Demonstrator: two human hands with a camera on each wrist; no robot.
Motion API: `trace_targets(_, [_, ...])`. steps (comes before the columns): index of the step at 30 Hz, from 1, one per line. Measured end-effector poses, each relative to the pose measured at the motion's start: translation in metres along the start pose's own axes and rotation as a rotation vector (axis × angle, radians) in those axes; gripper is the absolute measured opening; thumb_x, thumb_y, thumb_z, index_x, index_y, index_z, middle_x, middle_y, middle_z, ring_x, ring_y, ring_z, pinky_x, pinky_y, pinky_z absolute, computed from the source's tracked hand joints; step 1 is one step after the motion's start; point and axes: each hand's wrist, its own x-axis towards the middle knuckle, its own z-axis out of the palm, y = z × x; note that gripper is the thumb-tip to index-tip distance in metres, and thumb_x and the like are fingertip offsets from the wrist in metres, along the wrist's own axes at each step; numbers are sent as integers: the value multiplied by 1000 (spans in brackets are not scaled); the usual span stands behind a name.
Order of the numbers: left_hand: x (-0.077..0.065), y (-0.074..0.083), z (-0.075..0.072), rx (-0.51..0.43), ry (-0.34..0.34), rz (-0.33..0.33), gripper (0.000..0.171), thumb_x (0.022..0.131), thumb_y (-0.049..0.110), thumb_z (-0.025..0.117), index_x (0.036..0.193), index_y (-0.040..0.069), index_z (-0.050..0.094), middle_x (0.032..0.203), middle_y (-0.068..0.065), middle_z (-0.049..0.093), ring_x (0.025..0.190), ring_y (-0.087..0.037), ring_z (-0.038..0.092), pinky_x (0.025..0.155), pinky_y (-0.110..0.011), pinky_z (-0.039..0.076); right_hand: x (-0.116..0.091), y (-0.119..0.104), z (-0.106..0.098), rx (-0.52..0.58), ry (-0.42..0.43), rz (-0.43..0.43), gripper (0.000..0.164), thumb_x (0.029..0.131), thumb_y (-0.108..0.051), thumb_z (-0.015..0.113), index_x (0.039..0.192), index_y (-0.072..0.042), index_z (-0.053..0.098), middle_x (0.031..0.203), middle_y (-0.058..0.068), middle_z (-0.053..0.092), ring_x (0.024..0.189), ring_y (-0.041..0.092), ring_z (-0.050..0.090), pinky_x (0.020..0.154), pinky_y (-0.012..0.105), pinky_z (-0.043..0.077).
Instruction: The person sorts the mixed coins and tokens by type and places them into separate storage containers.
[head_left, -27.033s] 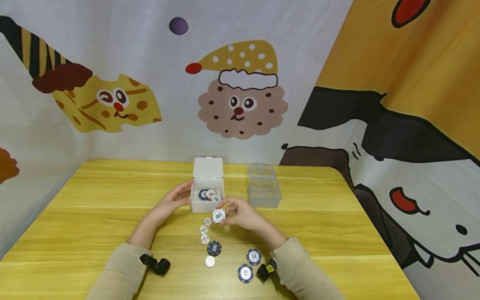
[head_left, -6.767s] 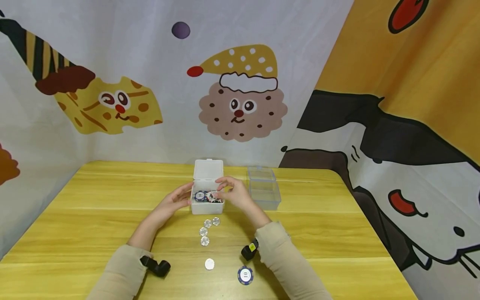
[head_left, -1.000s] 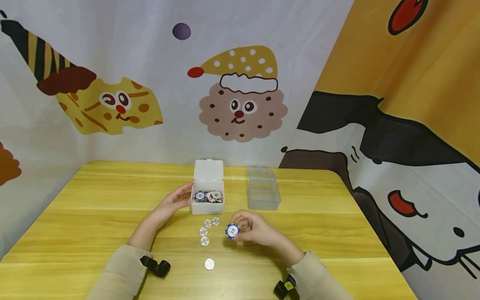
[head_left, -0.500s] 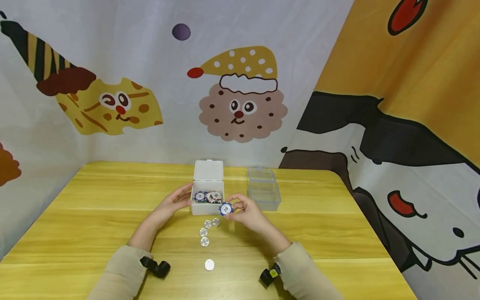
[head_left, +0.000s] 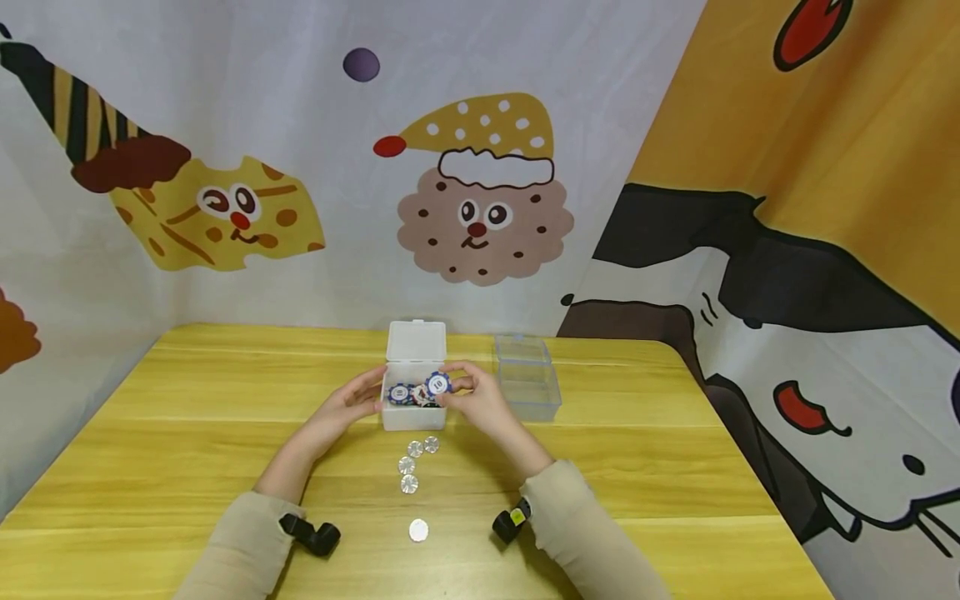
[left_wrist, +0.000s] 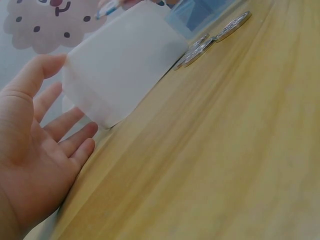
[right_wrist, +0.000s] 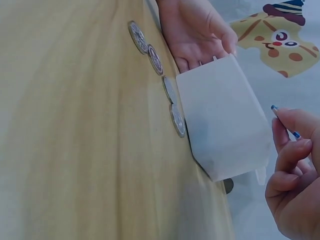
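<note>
My right hand [head_left: 480, 404] pinches a blue-and-white poker chip [head_left: 438, 383] marked 10 between thumb and fingers. It holds the chip over the right side of a white plastic box [head_left: 415, 418] whose lid stands raised. Several chips lie in the box, among them a blue one [head_left: 400, 394] at the left. At the box's left side is my left hand [head_left: 351, 400], fingers loosely extended; in the left wrist view its thumb touches the box's corner. Several silver coins [head_left: 407, 465] lie in a bent line on the table before the box.
A clear plastic box [head_left: 528, 400] with its lid raised stands right of the white box. A plain white disc [head_left: 418, 530] lies nearer on the wooden table [head_left: 637, 467]. A printed curtain [head_left: 330, 283] hangs behind.
The blue 10 chip, earlier on the table, was in my right hand a second ago and has moved up and left over the white box. More chips lie inside than earlier. My left hand stayed put.
</note>
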Motion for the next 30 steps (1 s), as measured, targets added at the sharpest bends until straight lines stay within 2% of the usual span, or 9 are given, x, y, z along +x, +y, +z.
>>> trace_targets(11, [0,-2,0,-4,-6,13,62,96,7,55,150,3,27,152,-23,26,136,-44,26,109,-57,20,19,-1,5,-107,67,16,40,77,0,77,114,-8,65,75,3,66,60,10,56,46,20,38])
trace_targets(20, [0,-1,0,-4,-5,3,62,96,8,56,150,5,27,152,-22,27,136,-43,27,108,-57,20,24,-1,5,-131,52,-5,37,79,0,74,114,-6,65,78,4,69,67,14,63,47,20,39])
trace_targets(26, [1,-2,0,-5,-11,9,62,96,9,56,150,5,27,152,-22,26,136,-43,26,109,-58,19,24,2,6,-154,42,-34,34,79,1,73,112,-3,65,77,3,69,65,12,61,45,19,36])
trace_targets(30, [1,-3,0,-9,-15,9,61,96,8,55,150,4,26,152,-23,26,136,-43,26,109,-57,19,21,1,6,-194,31,-42,35,79,-2,75,113,-2,65,79,2,69,68,14,60,50,20,40])
